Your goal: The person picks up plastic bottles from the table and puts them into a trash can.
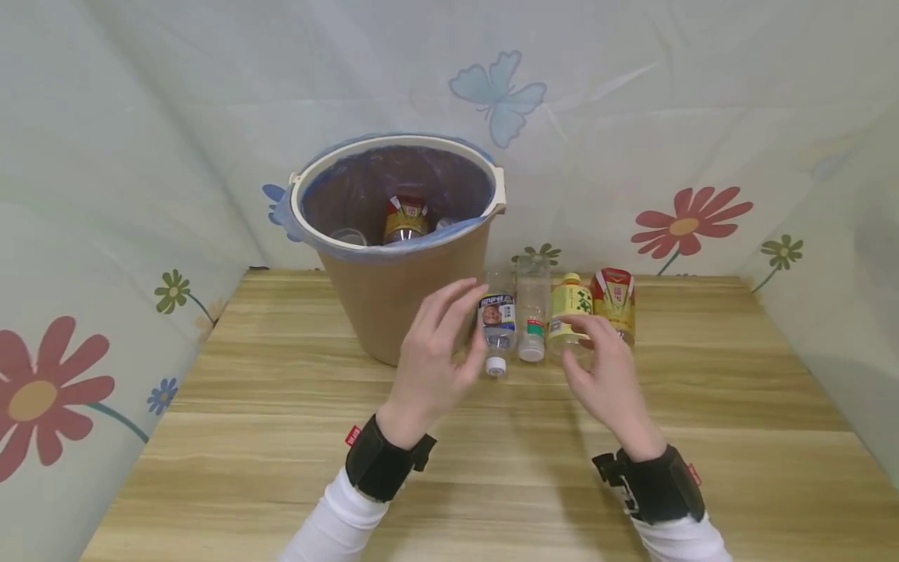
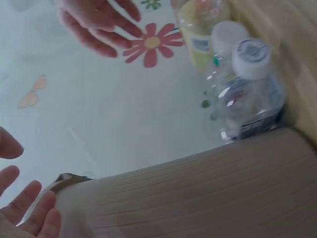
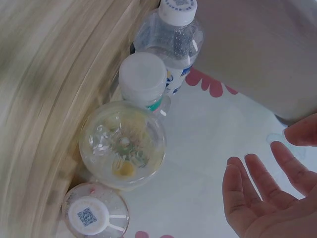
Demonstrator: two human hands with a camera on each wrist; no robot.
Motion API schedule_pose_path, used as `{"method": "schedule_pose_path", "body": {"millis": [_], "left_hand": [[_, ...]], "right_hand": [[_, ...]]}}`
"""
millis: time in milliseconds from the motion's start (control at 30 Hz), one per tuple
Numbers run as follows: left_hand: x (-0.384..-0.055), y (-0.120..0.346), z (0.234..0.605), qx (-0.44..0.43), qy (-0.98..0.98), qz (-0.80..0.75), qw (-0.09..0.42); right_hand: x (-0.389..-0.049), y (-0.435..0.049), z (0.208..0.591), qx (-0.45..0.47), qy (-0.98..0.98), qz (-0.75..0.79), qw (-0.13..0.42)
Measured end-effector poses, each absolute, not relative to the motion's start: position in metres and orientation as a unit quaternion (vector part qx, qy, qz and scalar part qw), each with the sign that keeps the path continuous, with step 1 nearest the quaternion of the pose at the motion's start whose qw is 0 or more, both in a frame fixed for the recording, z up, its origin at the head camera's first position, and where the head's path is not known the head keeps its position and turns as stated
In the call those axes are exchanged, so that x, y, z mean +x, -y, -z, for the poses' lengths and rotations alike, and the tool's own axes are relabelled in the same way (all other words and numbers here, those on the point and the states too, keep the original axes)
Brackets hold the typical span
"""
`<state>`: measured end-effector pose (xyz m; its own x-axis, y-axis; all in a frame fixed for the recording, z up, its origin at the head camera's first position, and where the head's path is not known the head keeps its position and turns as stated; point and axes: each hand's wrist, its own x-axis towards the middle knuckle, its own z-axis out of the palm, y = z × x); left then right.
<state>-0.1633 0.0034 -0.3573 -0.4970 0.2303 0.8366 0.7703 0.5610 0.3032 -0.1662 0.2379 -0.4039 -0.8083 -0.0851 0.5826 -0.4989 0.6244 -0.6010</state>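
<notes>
In the head view we are seeing a matt, plastic-looking bin (image 1: 375,300) at ten o'clock, its plastic liner (image 1: 449,183) shining; clear, glossy plastic bottles (image 1: 532,300) between three and four; a wood-grained tabletop (image 1: 492,484) at six; creased, sheened sheeting (image 1: 421,62) at twelve. At seven we are noting a matt cloth sleeve (image 1: 337,519).

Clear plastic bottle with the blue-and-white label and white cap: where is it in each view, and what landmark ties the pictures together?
Head: the bottle is just right of and below centre.
Left wrist: upper right, the bottle.
Right wrist: at the top, about mid-width, the bottle.
Shared landmark: the tan round bag-lined bin, beside the bottle in every view.
</notes>
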Motion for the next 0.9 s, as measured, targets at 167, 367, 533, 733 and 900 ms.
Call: {"method": "schedule_pose_path", "body": {"millis": [167, 367, 533, 733, 900], "left_hand": [[-0.165, -0.001, 0.385, -0.300, 0.839, 0.327, 0.313], [-0.169, -0.006, 0.404, -0.308, 0.874, 0.283, 0.250], [-0.169, -0.009, 0.413, -0.312, 0.881, 0.269, 0.234], [-0.168, -0.010, 0.416, -0.313, 0.885, 0.261, 0.227], [-0.169, -0.011, 0.417, -0.313, 0.885, 0.261, 0.225]], "right_hand": [[-0.171, -0.247, 0.406, 0.151, 0.863, -0.397, 0.275], [-0.176, -0.261, 0.409, 0.117, 0.874, -0.383, 0.276], [-0.180, -0.273, 0.412, 0.092, 0.881, -0.379, 0.267], [-0.185, -0.287, 0.420, 0.059, 0.892, -0.381, 0.236], [-0.191, -0.293, 0.428, 0.050, 0.910, -0.360, 0.200]]}}
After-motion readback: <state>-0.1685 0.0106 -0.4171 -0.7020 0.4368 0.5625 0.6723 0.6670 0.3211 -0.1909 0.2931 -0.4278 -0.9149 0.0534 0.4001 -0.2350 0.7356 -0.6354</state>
